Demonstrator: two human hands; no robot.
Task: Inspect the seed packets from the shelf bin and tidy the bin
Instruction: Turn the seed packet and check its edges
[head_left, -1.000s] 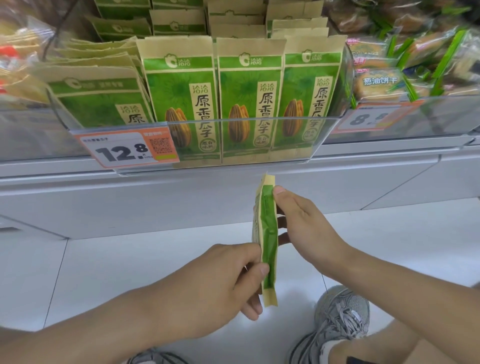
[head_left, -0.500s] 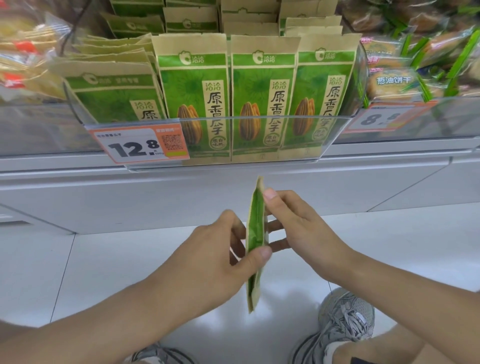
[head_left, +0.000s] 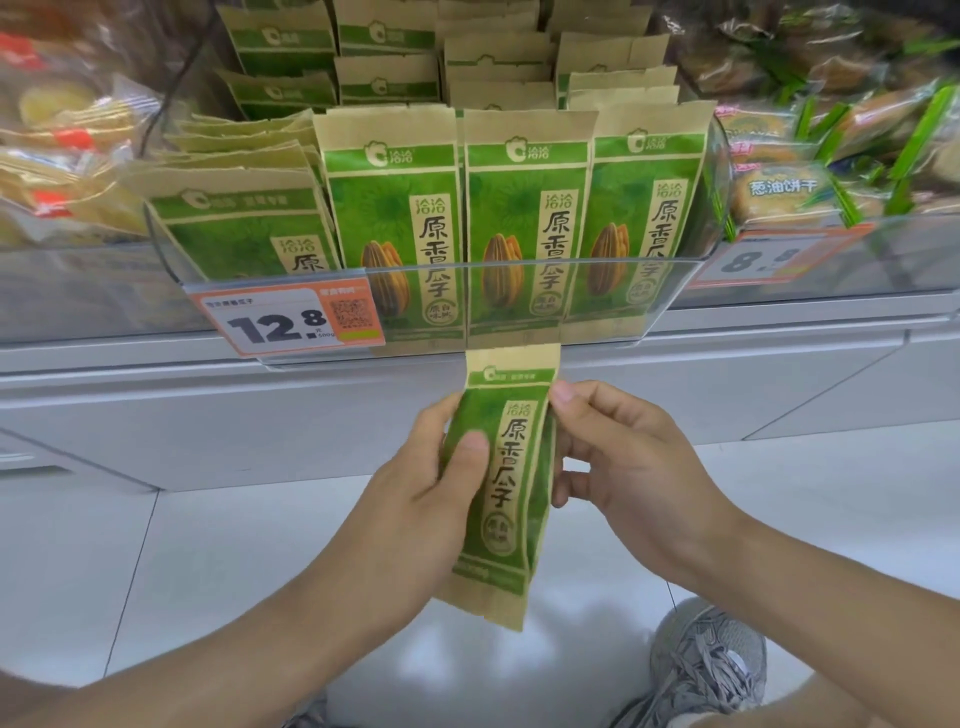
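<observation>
I hold one green and tan seed packet (head_left: 511, 483) upright below the shelf, its printed front turned toward me. My left hand (head_left: 415, 514) grips its left edge, thumb on the front. My right hand (head_left: 618, 467) pinches its right edge near the top. Above it, a clear plastic shelf bin (head_left: 519, 273) holds several matching seed packets (head_left: 524, 218); three stand upright at the front and those at the left (head_left: 239, 208) lean over and lie flatter.
An orange price tag reading 12.8 (head_left: 288, 322) is clipped to the bin's front left. Bagged snacks (head_left: 57, 156) fill the shelf to the left, wrapped biscuits (head_left: 810, 171) to the right. Below are the white shelf base, a white floor and my grey shoe (head_left: 711, 670).
The packet was edge-on to me; both hands have rotated it so its front faces me, and lifted it closer to the bin.
</observation>
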